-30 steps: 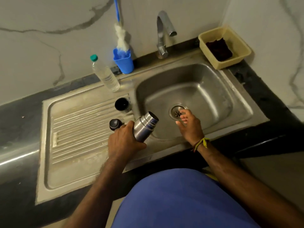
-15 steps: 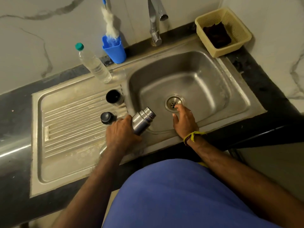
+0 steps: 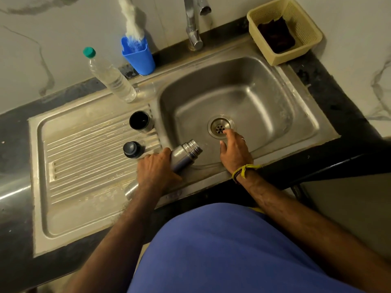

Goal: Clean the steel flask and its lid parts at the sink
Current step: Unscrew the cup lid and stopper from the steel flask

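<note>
Steel draining board (image 3: 69, 166) on my left carries a clear bottle (image 3: 110, 78), a blue cup (image 3: 138, 56) with a brush, the flask's cup lid (image 3: 140, 122) and its dark stopper (image 3: 132, 149). My left hand (image 3: 156, 171) grips the flask (image 3: 186, 154), tilted over the sink's (image 3: 275, 98) near-left rim, mouth toward the basin. My right hand (image 3: 234, 152) holds nothing, fingers relaxed above the drain (image 3: 220, 126), and a yellow basket (image 3: 304, 22) sits back right on the table.

Flask (image 3: 186, 154) over sink (image 3: 264, 81) front-left edge, cup (image 3: 140, 123) and stopper (image 3: 131, 149) on drainboard (image 3: 84, 187) left.
</note>
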